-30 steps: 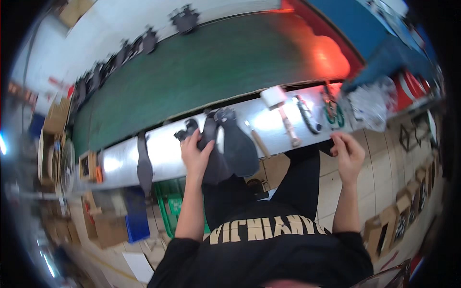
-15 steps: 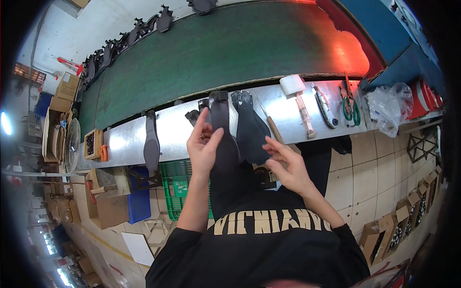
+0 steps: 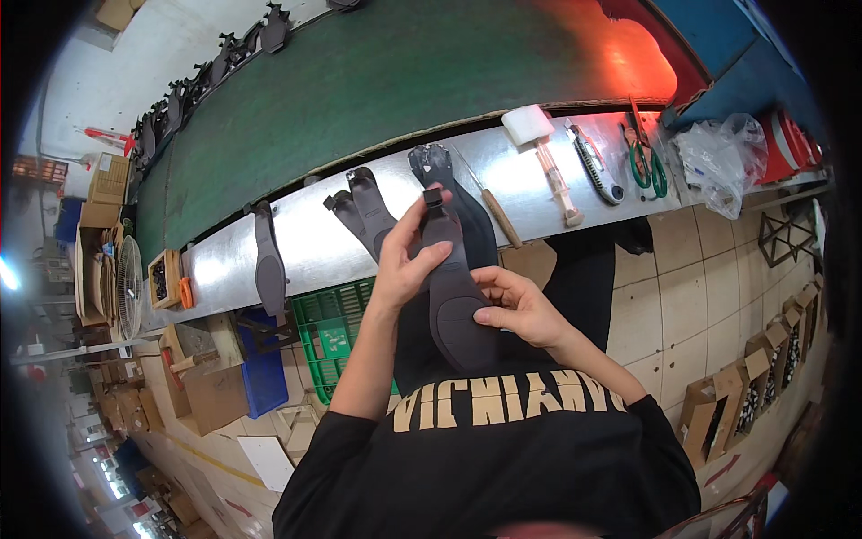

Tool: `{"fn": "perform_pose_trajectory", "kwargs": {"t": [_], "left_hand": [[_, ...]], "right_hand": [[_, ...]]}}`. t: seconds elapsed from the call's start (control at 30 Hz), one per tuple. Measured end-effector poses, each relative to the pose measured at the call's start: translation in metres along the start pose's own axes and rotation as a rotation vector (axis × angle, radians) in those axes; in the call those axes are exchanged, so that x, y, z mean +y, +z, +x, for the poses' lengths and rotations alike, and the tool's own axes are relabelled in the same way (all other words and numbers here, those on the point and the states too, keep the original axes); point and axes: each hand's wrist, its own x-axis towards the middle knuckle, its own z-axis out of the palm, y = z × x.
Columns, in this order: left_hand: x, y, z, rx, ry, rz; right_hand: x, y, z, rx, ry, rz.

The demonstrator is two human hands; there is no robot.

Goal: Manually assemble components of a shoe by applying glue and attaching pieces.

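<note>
A dark grey padded strap [image 3: 461, 310], with a narrow black clip-like top and a wide rounded lower end, is held up in front of my body. My left hand [image 3: 406, 265] grips its narrow part, thumb on the front and fingers behind. My right hand [image 3: 523, 310] pinches the right edge of the wide end, thumb on its face. Behind it, a black piece [image 3: 471, 220] with a shiny, worn top lies on the metal bench [image 3: 314, 234], partly hidden. To the left lie two similar straps [image 3: 370, 211], overlapping, and another grey strap [image 3: 268, 265] overhanging the front edge.
Right of the straps lie a wooden-handled pointed tool [image 3: 501, 217], a clear tube [image 3: 557, 184] by a white block [image 3: 527, 125], a utility knife [image 3: 596, 166] and green-handled scissors [image 3: 645, 166]. Beyond is a green belt surface [image 3: 359, 99]. A green crate [image 3: 328, 328] stands below.
My left hand has closed on the strap, which has come off the bench toward me. My right hand has moved in from the side and taken its wide end. The view has shifted slightly.
</note>
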Motion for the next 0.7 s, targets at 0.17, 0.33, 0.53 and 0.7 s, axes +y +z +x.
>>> {"fn": "perform_pose_trajectory", "kwargs": {"t": [0.17, 0.33, 0.53, 0.7], "left_hand": [[0.001, 0.020, -0.007, -0.064, -0.064, -0.191], [0.014, 0.028, -0.006, 0.001, -0.220, -0.117], [-0.006, 0.031, -0.030, -0.052, -0.178, 0.033], [-0.001, 0.048, -0.049, -0.064, -0.339, -0.141]], "right_hand": [[0.009, -0.001, -0.012, 0.209, -0.218, -0.372], [0.017, -0.006, -0.002, 0.309, -0.374, -0.611], [0.004, -0.020, -0.015, 0.077, -0.348, -0.940], [-0.025, -0.022, -0.026, 0.390, -0.413, -0.790]]}}
